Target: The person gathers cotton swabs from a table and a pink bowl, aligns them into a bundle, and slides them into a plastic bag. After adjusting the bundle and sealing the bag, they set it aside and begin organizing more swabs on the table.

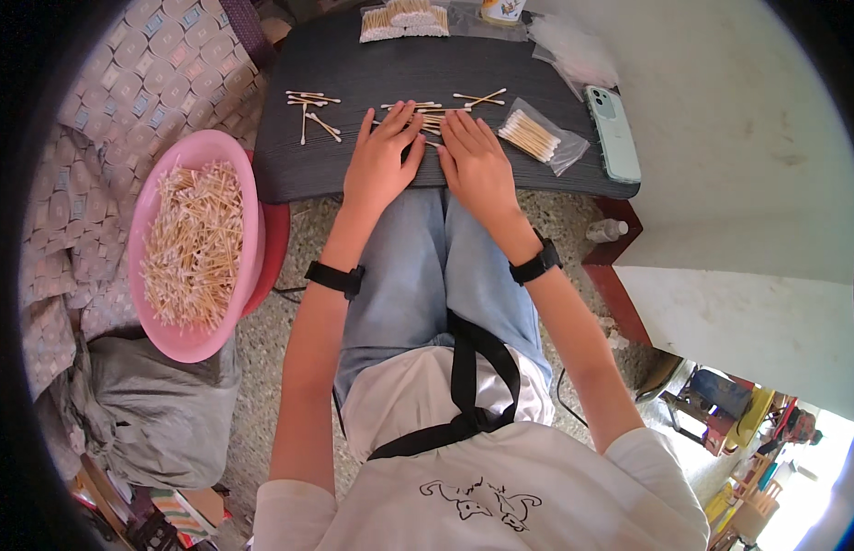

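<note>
Both my hands rest on the dark table (326, 55) with fingers stretched forward. Loose cotton swabs (432, 124) lie in a small pile under and between my fingertips, partly hidden by them. My left hand (384, 156) touches the pile's left side with its thumb apart. On the other side, my right hand (477, 163) lies over the right end of the pile, its fingers close together and straight. A clear bag (530, 136) with a row of cotton swabs sits just right of my right hand. A few stray swabs (321, 124) are scattered left of my left hand.
A pink basin (252, 211) heaped with cotton swabs stands at the left, beside the table. Packed swabs (404, 22) and a container (503, 10) are at the far edge. Empty clear bags (576, 53) and a pale green phone (614, 133) lie at the right, near the wall.
</note>
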`<state>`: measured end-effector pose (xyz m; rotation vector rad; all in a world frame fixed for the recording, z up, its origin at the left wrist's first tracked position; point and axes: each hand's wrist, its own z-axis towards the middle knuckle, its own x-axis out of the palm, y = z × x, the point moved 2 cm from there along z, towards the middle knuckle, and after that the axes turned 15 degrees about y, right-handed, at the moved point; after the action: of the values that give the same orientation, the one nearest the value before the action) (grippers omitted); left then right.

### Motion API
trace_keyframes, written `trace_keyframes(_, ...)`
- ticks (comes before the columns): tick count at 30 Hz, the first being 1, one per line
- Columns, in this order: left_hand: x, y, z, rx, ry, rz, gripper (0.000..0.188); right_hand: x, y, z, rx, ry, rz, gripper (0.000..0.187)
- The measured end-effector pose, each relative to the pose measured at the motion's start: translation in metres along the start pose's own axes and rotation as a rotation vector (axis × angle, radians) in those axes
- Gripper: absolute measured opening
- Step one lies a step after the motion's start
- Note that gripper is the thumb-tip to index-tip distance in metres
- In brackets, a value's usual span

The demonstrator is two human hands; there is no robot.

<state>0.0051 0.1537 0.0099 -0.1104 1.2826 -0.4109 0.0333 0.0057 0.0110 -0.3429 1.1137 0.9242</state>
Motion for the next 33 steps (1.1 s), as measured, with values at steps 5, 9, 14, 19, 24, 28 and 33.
trace_keyframes(5, 0.0, 0.004, 0.0, 0.038, -0.004, -0.077, 0.032, -0.002, 0.006, -0.006, 0.007, 0.02, 0.099, 0.033)
trace_keyframes(9, -0.001, 0.001, 0.001, 0.041, 0.018, -0.04, 0.033, 0.0, 0.007, -0.006, 0.033, 0.013, 0.046, 0.037)
trace_keyframes(14, 0.002, 0.004, 0.0, 0.028, 0.026, -0.027, 0.036, 0.001, 0.009, -0.007, -0.005, 0.017, -0.049, 0.038)
trace_keyframes(19, 0.0, -0.002, 0.002, 0.023, -0.006, 0.049, 0.036, 0.002, 0.007, -0.004, 0.047, 0.042, -0.104, 0.038)
trace_keyframes(24, -0.001, -0.003, 0.003, 0.022, -0.025, 0.106, 0.037, -0.001, 0.008, -0.002, 0.082, 0.059, -0.029, 0.038)
trace_keyframes(28, -0.001, -0.004, 0.003, 0.017, -0.011, 0.137, 0.039, -0.002, 0.008, 0.002, 0.117, 0.068, -0.016, 0.035)
trace_keyframes(33, 0.001, -0.005, 0.003, 0.007, -0.016, 0.197, 0.042, 0.002, 0.01, 0.008, 0.132, 0.052, -0.106, 0.037)
